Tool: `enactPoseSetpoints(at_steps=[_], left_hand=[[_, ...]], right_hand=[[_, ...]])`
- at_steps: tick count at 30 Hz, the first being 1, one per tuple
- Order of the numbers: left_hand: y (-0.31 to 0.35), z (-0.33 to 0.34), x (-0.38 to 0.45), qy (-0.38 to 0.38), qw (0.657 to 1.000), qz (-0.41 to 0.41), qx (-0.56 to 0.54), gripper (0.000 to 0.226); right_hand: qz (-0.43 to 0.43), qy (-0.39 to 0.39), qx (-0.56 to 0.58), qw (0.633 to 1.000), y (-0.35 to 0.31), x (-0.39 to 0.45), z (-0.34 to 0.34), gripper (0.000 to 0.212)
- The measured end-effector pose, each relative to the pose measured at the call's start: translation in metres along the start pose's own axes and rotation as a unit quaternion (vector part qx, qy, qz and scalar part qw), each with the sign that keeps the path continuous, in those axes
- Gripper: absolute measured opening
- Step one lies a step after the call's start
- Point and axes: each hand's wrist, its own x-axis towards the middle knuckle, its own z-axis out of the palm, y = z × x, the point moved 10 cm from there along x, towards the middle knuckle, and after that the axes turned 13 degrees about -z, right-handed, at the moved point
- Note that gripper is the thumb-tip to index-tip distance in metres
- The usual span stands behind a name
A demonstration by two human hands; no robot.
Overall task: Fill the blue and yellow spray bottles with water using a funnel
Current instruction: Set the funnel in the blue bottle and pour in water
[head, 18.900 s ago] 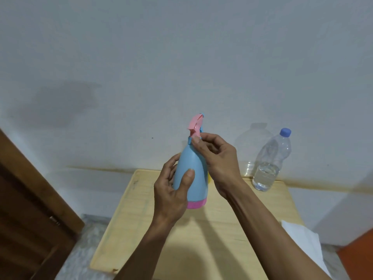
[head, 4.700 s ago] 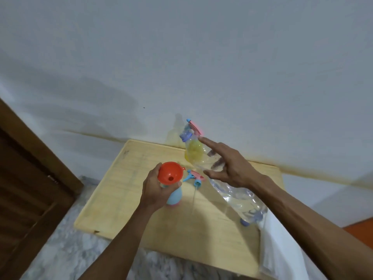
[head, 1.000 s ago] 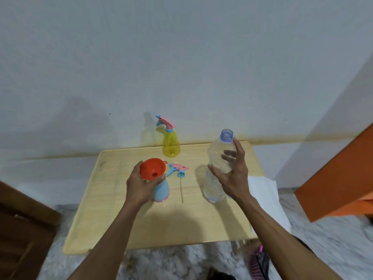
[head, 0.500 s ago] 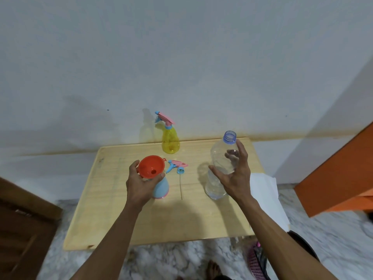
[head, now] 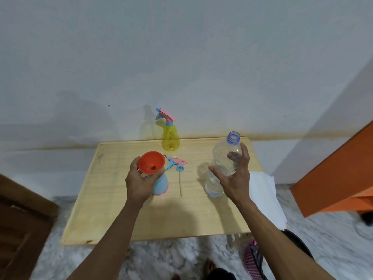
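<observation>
The blue spray bottle point(head: 161, 183) stands on the wooden table point(head: 113, 199) with an orange funnel point(head: 151, 162) in its neck. My left hand point(head: 139, 180) grips the bottle's neck just under the funnel. Its pink and blue spray head point(head: 177, 162) lies on the table beside it, tube pointing toward me. The yellow spray bottle point(head: 170, 136) stands at the table's back edge with its spray head on. My right hand point(head: 235, 176) holds a clear uncapped water bottle point(head: 224, 164) upright on the table; a little water sits at its bottom.
A white cloth point(head: 264, 197) hangs over the table's right edge. An orange cabinet point(head: 339, 178) stands to the right and a dark wooden door point(head: 22, 229) to the left. The wall rises directly behind the table. A pink basket point(head: 252, 259) lies on the marble floor.
The water bottle went from tilted toward the funnel to standing upright on the table under my right hand. My left hand has stayed on the blue bottle. The camera drew back.
</observation>
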Motion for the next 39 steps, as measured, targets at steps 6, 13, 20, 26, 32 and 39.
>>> enactPoseSetpoints(at_steps=[6,13,20,26,32,39], left_hand=[[0.017,-0.016,-0.012,0.020,0.993,0.021,-0.113,0.086],[0.025,0.058,-0.033,-0.060,0.997,-0.030,-0.046,0.087],[-0.036,0.128,-0.019,-0.059,0.981,-0.167,0.083,0.078],[-0.059,0.154,-0.001,-0.052,0.959,-0.228,0.158,0.089],[-0.073,0.169,-0.008,-0.055,0.940,-0.282,0.184,0.083],[-0.071,0.172,-0.007,-0.067,0.941,-0.254,0.214,0.092]], right_hand=[[0.013,-0.005,-0.004,1.000,0.005,-0.001,0.000,0.119],[0.024,0.002,0.011,1.000,0.007,-0.002,0.000,0.116],[0.032,-0.006,0.024,0.999,0.009,-0.001,0.000,0.114],[0.078,-0.005,0.030,0.996,0.019,-0.001,0.002,0.113],[0.073,-0.014,0.019,0.997,0.016,0.001,0.000,0.117],[0.088,-0.014,0.026,0.996,0.014,0.000,-0.001,0.119]])
